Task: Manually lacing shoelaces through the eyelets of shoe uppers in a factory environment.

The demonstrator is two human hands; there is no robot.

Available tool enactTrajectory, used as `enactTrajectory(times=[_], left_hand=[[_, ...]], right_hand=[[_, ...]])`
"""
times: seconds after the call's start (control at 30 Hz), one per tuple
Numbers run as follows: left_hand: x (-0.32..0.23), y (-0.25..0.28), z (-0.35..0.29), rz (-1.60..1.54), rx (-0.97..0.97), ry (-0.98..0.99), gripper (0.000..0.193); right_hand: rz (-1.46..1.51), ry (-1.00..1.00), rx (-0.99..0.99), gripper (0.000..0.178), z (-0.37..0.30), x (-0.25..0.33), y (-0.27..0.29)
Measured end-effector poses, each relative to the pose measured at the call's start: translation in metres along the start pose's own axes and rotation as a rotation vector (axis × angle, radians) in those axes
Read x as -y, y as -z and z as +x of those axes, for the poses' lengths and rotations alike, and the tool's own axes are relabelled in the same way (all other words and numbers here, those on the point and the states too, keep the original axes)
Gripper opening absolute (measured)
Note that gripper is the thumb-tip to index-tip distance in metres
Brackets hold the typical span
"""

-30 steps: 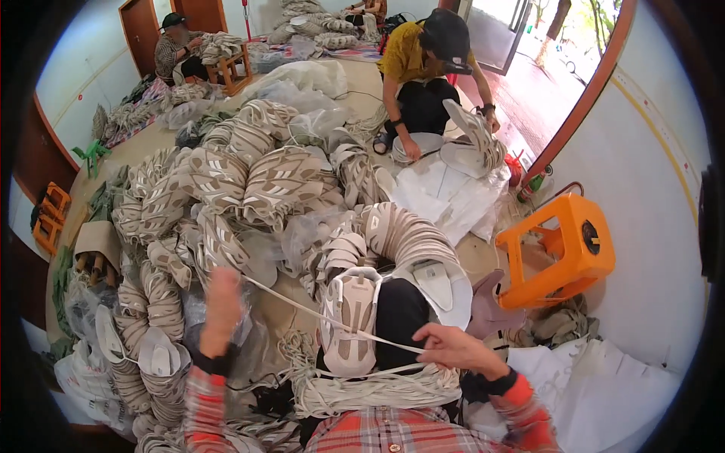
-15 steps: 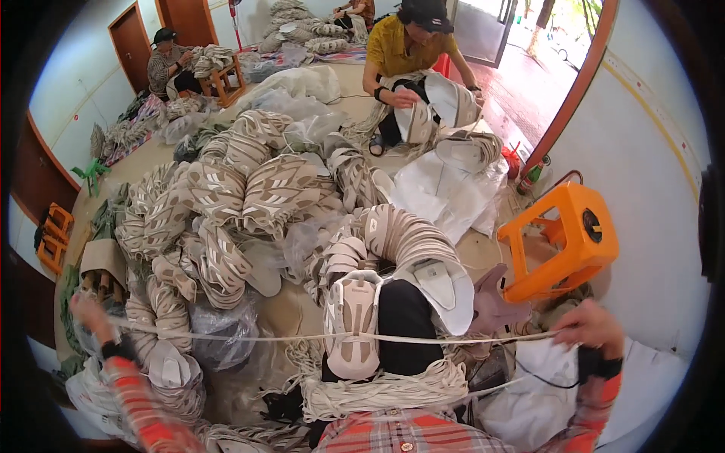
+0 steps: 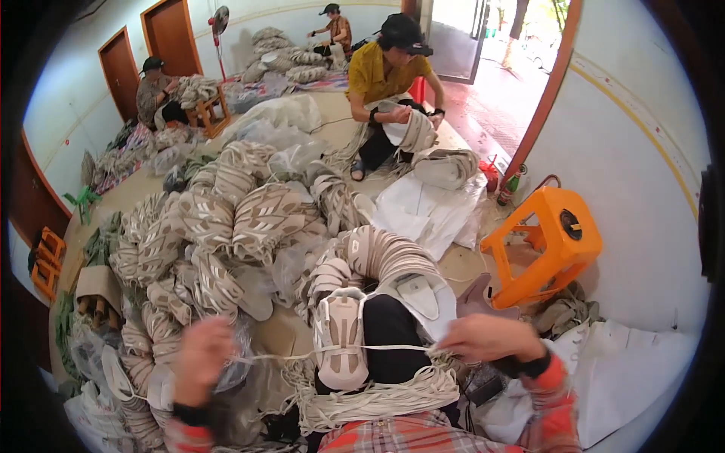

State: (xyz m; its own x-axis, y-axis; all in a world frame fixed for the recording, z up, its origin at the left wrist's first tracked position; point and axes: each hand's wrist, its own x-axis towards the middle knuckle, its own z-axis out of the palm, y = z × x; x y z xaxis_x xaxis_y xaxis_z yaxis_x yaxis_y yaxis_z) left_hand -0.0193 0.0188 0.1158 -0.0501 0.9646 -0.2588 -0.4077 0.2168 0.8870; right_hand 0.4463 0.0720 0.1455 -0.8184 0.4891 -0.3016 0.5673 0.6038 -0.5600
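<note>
One shoe upper (image 3: 341, 332) (illegible marking (image 3: 344, 305))

Red plaid shirt (image 3: 423, 434), cream lace (image 3: 396, 347), bright orange stool (image 3: 583, 249).
The plaid crosses red with grey and white, above black trousers (image 3: 396, 332) and beside black wristbands (image 3: 535, 365). The shoe upper (image 3: 340, 366) mixes pale pinkish beige, tan and white; the bundle of laces (image 3: 377, 402) is cream. The piled uppers (image 3: 264, 226) are beige and brown with white stripes. A co-worker's top (image 3: 366, 79) is mustard yellow, the cap (image 3: 402, 32) black, the door (image 3: 168, 39) reddish brown, the bottle (image 3: 512, 186) green.
</note>
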Motion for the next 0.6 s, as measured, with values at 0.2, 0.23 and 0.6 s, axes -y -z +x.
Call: enactTrajectory(times=[0.2, 0.23, 0.6], left_hand=[[0.086, -0.217, 0.028, 0.262, 0.318, -0.095, 0.018], [0.089, -0.220, 0.030, 0.271, 0.322, -0.045, 0.019], [0.134, -0.151, 0.041, 0.955, 0.002, -0.466, 0.026]], right_hand=[[0.176, 0.054, -0.544, 0.015, 0.055, 0.055, 0.001], [0.302, 0.013, -0.568, 0.015, 0.051, 0.055, 0.006], [2.009, 0.310, -1.149, 0.027, 0.000, 0.038, 0.017]])
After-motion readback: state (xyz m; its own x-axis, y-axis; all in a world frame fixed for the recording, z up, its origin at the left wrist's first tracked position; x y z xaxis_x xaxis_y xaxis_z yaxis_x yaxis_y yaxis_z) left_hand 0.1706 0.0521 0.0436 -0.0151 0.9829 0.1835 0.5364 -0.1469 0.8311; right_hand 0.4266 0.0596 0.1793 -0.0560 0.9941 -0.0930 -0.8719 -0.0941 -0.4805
